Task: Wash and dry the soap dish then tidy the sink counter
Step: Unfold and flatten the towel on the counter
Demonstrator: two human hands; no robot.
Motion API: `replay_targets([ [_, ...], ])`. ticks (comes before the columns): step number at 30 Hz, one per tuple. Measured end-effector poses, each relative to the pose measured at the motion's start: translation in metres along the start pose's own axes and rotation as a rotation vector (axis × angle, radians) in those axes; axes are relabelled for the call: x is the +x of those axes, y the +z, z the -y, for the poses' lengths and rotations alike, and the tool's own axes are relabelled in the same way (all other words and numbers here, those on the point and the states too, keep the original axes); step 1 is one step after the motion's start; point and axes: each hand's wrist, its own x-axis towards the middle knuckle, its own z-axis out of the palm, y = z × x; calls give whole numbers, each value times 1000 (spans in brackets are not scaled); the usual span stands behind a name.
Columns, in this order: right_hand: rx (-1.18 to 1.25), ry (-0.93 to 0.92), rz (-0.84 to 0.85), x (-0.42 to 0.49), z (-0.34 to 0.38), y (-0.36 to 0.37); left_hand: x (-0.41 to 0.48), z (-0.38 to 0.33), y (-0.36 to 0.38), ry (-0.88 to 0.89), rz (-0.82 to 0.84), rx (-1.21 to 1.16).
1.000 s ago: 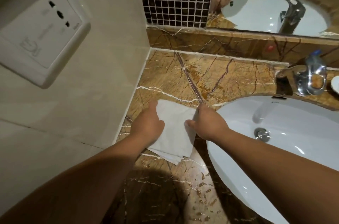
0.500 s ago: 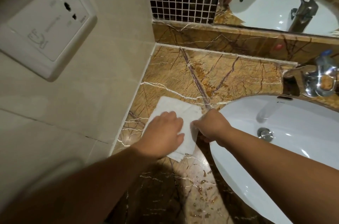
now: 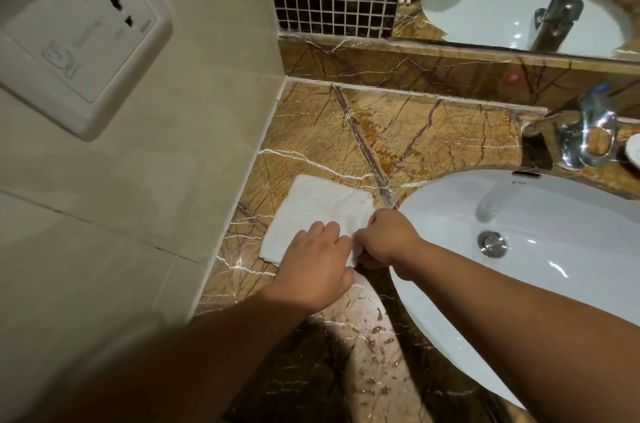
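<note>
While the white cloth (image 3: 318, 211) lies folded on the marble counter (image 3: 346, 132), both hands work its near right corner. The left hand (image 3: 317, 261) lies palm down on the cloth with fingers loosely spread, gripping nothing. The right hand (image 3: 384, 237) is closed in a pinch on the cloth's right edge, just beside the left fingertips and at the rim of the basin (image 3: 519, 270).

The step in hand appears to be squaring the fold. Keep the left palm flat as an anchor, so that the lower layers do not creep. Draw the pinched edge taut toward the right hand before laying it down; slack would leave a ridge.

Water drops (image 3: 377, 332) sit on the counter nearer the body than both hands. Keep the cloth clear of them.

The soap dish cannot be identified with certainty; a white rim (image 3: 635, 154) far right of the right hand, past the tap (image 3: 585, 138), may be it.
</note>
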Motion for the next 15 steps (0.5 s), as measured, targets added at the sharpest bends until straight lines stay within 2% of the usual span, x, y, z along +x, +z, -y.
replay_targets([
  [5, 235, 65, 8, -1, -2, 0, -5, 0, 0, -25, 12, 7],
  [11, 354, 96, 149, -6, -1, -1, -4, 0, -8, -76, 1, -38],
  [15, 355, 92, 62, -3, -3, -6, -4, 18, -30, -35, -94, -86],
])
